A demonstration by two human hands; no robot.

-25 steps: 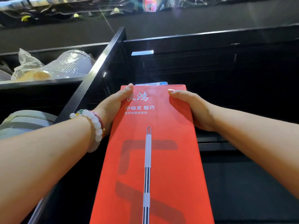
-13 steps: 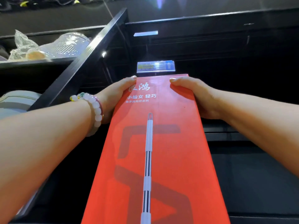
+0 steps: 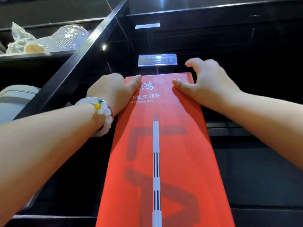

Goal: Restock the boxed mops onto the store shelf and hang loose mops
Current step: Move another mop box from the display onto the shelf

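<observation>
Where the far left shelf meets the frame's edge, clear plastic bags lie on it, and below them a pale grey rounded item shows in the next bay. A black upright slants between that bay and the dark shelving ahead. The left hand, with a white bead bracelet on its wrist, grips the box at its upper left corner: the thumb lies across the red front face near the printed characters, and the fingers curl round the left edge out of sight. The box is long and red, with a mop handle pictured down its middle; it stands between the two forearms, its top end just below a blue price tag on the shelf rail. The right hand holds the upper right corner, thumb pressed on the front face, while its fingers bend loosely above and behind the top edge; whether they touch the box cannot be told. The lower end of the box runs out of view at the bottom.
</observation>
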